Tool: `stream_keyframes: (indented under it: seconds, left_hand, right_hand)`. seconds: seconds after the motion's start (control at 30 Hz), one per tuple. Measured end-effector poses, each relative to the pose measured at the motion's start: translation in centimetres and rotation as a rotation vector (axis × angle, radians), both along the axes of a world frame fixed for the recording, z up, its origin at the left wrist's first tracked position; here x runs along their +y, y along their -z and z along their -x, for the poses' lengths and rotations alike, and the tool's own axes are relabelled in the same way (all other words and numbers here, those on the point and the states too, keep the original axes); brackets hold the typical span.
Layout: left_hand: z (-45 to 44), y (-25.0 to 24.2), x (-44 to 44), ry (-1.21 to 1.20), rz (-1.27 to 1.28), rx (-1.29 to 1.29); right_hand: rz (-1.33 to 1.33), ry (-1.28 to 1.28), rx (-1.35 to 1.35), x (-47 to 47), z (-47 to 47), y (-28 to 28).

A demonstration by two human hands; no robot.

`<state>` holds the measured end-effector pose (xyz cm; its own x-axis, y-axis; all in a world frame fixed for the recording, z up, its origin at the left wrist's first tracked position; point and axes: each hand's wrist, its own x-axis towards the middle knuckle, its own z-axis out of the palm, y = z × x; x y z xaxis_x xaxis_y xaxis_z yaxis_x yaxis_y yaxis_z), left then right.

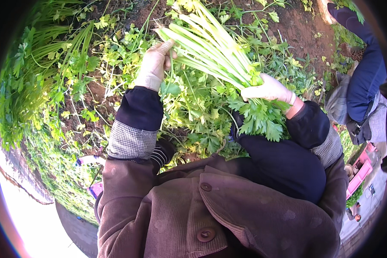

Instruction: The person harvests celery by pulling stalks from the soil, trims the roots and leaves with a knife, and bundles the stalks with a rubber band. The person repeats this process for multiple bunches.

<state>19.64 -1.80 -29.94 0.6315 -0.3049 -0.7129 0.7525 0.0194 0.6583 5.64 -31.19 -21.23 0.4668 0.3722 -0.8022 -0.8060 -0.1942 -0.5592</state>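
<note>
A bunch of celery [209, 48] with pale green stalks lies slanted between my hands, its root end at the upper left and its leaves at the lower right. My right hand [267, 90], in a light glove, is closed around the upper stalks just above the leaves. At the root end is my left hand [158, 58], also gloved, with its fingers bent against the base of an outer stalk; whether they grip it is hard to tell. Celery leaves [264, 119] hang below my right hand over my dark trouser leg.
Loose leaves and thin stems [193, 106] cover the soil beneath the bunch. Tall celery [25, 71] stands or lies at the left. Another person in dark blue trousers [367, 87] is at the right edge, with a pink cart or container [359, 174] beyond.
</note>
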Motion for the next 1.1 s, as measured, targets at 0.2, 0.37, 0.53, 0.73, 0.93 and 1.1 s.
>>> stream_keyframes:
  seconds: [0.2,0.37,0.53,0.73,0.93,1.1]
  left_hand:
    - [-0.7,2.8,-0.8,0.192,-0.497,-0.402]
    - [-2.1,5.3,-1.9,0.357,-1.066,-0.833]
    - [-9.9,1.8,5.9,0.158,-1.389,-0.634]
    - [-11.8,-1.1,16.8,0.168,-1.647,-1.009]
    - [3.7,2.9,5.8,0.402,-0.311,-0.399]
    - [9.2,-0.5,-4.0,-0.020,0.544,0.454]
  right_hand:
    - [-0.044,0.044,0.000,0.8,-0.2,0.3]
    - [-0.126,0.131,-0.020,1.0,-0.4,0.6]
    - [-0.161,0.147,-0.074,-0.3,-0.6,-2.1]
    - [-0.166,0.260,-0.066,-0.3,-0.7,-0.5]
    - [-0.066,0.362,0.088,0.6,-0.4,1.0]
    - [-0.218,0.433,-0.016,3.9,-1.5,-3.5]
